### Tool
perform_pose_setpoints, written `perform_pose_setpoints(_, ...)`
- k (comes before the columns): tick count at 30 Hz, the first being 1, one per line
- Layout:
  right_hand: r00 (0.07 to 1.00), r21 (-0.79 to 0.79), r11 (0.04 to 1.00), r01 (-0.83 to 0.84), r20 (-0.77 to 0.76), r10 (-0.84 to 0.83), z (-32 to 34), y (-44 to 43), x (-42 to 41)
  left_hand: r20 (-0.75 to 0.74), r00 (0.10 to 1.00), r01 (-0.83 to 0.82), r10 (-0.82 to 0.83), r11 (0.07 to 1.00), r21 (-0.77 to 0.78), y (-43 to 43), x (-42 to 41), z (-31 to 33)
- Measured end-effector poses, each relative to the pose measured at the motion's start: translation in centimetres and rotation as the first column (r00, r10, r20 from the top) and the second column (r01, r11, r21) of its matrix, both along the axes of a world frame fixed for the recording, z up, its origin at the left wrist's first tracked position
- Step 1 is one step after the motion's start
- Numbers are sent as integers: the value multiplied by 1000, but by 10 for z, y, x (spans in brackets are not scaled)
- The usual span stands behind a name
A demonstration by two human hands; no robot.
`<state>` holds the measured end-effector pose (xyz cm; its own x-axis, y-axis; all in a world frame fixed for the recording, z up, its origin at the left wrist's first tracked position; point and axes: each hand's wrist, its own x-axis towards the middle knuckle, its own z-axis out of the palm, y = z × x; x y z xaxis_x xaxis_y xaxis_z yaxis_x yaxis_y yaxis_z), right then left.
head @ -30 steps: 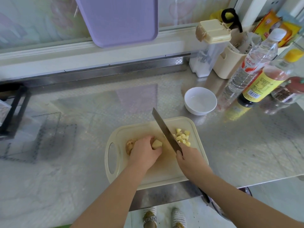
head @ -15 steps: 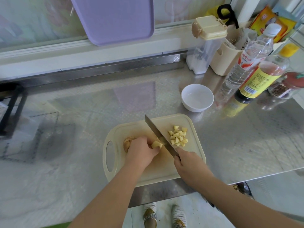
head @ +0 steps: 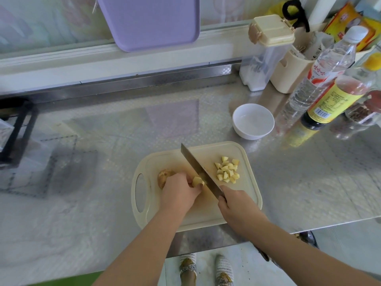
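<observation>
The left hand (head: 178, 193) pinches the potato piece (head: 197, 181) just left of the knife (head: 198, 170) (blade runs diagonally away); the right hand (head: 237, 205) has its grip clamped on the handle.

We see a brown-skinned potato (head: 164, 176) with pale yellow flesh lying on the cream cutting board (head: 248, 196), its cut end against the knife (head: 198, 172). The blade slants from far left to near right. Small yellow cubes (head: 226, 172) are piled just right of it.
</observation>
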<state>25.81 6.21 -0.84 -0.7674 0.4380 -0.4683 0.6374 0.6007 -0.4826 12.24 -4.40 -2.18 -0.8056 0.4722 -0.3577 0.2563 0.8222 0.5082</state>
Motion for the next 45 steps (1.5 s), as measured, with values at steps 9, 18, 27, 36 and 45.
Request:
perform_pose_setpoints(9,999,3,1000,-9,39,9,-6,5,-22,24,1000,-2,0,998,70,0,1,0)
perform_pose_setpoints(18,994,9,994,107,9,-107,-1,15,-14,18,992,124,-128,983,136,-5,-4,-2)
perform_pose_setpoints(27,1000,-14,1000,10,-26,-10,3,20,0,-60,991,131,-122,974,186,-6,-4,-4)
perform_pose_setpoints(36,999,-49,999,-1,-32,0,5,11,-6,-189,971,175,-144,972,156,-9,0,-6)
perform_pose_setpoints(45,1000,3,1000,1,0,-1,-2,6,-17,-207,968,178,-141,969,170,-9,2,-8)
